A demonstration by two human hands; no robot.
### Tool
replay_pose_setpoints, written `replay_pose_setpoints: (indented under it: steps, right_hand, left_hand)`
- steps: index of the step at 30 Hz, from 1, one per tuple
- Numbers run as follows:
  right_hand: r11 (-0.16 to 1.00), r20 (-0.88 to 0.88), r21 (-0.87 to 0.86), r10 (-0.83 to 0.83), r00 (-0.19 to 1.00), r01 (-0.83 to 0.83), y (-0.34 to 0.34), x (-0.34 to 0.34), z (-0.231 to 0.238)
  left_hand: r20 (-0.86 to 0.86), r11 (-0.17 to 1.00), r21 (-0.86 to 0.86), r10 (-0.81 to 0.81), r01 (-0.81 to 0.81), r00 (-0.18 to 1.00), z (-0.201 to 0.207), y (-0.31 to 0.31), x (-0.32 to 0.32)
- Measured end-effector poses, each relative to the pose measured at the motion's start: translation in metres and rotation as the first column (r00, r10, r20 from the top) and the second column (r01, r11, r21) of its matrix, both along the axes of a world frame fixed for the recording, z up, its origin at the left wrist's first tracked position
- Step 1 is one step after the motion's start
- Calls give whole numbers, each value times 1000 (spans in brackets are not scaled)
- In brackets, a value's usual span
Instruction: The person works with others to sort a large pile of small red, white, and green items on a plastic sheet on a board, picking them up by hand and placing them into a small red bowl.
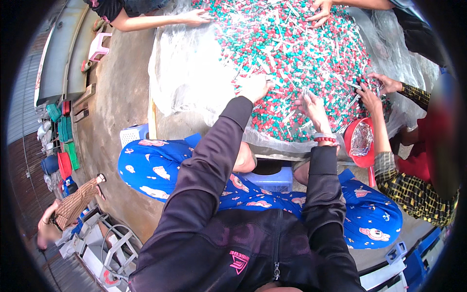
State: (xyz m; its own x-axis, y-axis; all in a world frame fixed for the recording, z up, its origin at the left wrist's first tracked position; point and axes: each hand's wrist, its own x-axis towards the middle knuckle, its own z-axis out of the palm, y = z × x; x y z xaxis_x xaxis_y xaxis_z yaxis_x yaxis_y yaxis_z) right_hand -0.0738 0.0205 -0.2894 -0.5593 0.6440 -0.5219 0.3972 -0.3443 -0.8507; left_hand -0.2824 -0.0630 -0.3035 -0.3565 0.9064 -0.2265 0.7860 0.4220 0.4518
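- Plastic (pixel 182 73) is lying beyond the left hand (pixel 255 88), whose grip one cannot tell.
- Red-and-green pile (pixel 292 53) is lying beneath and beyond both hands.
- Right hand (pixel 315 111) is curling loosely; pinching, one cannot tell.
- Basin (pixel 364 158) is standing right of it, holding sticks (pixel 361 138).

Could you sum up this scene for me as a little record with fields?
left hand: at left side of pile, grip unclear
right hand: over pile, grip unclear
wrist: red bracelet on the right
pile: small red, green, whitish pieces
under pile: plastic sheet
red basin: right of right hand, holds pale strips
others' hands: far and right sides
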Motion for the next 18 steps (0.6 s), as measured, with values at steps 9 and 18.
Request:
replay_pose_setpoints:
  steps: [9, 18]
  right_hand:
    - [822, 509, 559, -242, 826, -104, 13, 9, -40]
    - [896, 597, 324, 55, 800, -304, -39, -84, -61]
  left_hand:
    - [-174, 1000, -6, -15, 14, 985, -40, -27, 37]
    - [293, 941, 269, 123, -205, 948, -8, -13, -11]
